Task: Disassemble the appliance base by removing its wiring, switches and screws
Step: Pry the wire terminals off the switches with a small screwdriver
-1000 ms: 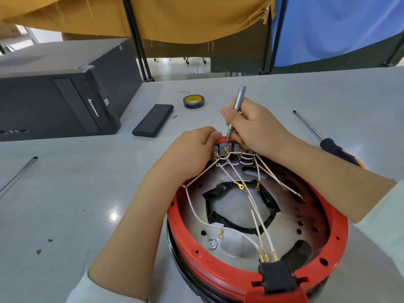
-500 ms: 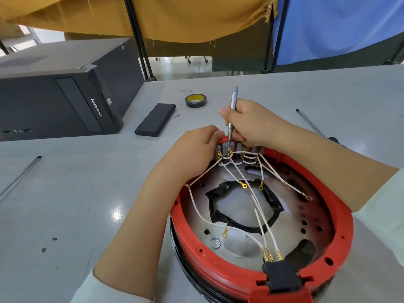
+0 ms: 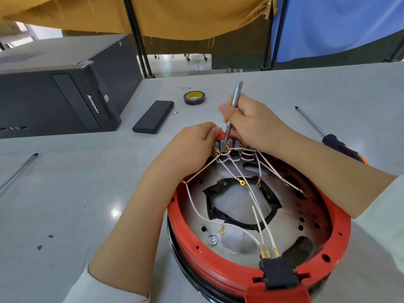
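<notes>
the fingers and thumb of the right hand (image 3: pixel 251 121) were curled around a thin silver screwdriver (image 3: pixel 233 106), held almost upright like a pen. its tip pointed down into a row of grey switches (image 3: pixel 225 145) at the far edge of the appliance base (image 3: pixel 218 274). the left hand (image 3: pixel 194 141) rested just beside it, fingers curled over the red rim next to the switches and gripping there; the fingertips themselves were hidden behind the hand.

from the switches, thin white wires (image 3: pixel 258 217) fanned toward the person across a pale metal plate. several ended in small gold ring ends that lay loose. three ran to gold pins at a black plug block (image 3: pixel 278 273) set in the near rim. a torn ring of black tape or gasket (image 3: pixel 218 189) sat around the middle of the plate, and a small silver screw (image 3: pixel 213 239) lay on the plate near the rim.

the base was a round red ring with a black underside, lying on a grey table (image 3: pixel 65 193) directly in front of the person, between both forearms. pale sleeves showed at the bottom and right edges.

farther out, a larger screwdriver with a black and orange handle (image 3: pixel 341 147) lay to the right. a roll of black tape (image 3: pixel 194 97) and a flat black case (image 3: pixel 153 117) sat beyond the hands. a black computer tower (image 3: pixel 54 99) lay on its side at the far left, and a slim rod (image 3: pixel 18 171) lay near the left edge. yellow and blue cloths hung behind the table.
</notes>
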{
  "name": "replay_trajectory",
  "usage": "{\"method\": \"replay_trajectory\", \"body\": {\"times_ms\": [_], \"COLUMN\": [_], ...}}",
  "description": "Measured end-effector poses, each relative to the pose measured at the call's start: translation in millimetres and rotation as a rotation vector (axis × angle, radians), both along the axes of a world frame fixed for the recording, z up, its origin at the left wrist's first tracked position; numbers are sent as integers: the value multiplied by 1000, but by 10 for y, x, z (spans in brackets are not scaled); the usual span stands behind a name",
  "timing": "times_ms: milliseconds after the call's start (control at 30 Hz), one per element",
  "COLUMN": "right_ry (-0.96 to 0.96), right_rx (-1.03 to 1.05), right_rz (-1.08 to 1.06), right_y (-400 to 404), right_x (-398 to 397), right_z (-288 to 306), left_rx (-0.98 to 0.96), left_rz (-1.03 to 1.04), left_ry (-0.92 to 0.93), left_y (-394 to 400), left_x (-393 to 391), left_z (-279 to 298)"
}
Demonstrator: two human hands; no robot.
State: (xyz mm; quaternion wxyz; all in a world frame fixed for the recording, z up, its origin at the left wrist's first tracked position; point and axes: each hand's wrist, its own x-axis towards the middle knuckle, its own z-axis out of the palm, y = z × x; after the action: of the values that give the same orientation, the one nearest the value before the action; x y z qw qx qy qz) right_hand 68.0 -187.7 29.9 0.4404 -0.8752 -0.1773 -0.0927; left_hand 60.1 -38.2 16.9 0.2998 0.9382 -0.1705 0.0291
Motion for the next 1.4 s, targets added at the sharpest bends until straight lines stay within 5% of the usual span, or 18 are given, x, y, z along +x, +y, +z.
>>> {"method": "replay_trajectory", "body": {"times_ms": [433,833,1067,1400], "right_ry": [27,319,250,111], "right_rx": [5,5,236,242], "right_rz": [-31,-65,-15,-24], "right_y": [13,79,-50,-134], "right_x": [14,215,5,-90], "right_z": [8,80,136,-36], "left_rx": [8,5,-5,-23], "left_rz": [-5,3,-11,-15], "left_ry": [-2,16,23,28], "left_y": [-4,2,2,8], "left_x": [-12,-4,-7,-4], "left_z": [7,3,10,-15]}}
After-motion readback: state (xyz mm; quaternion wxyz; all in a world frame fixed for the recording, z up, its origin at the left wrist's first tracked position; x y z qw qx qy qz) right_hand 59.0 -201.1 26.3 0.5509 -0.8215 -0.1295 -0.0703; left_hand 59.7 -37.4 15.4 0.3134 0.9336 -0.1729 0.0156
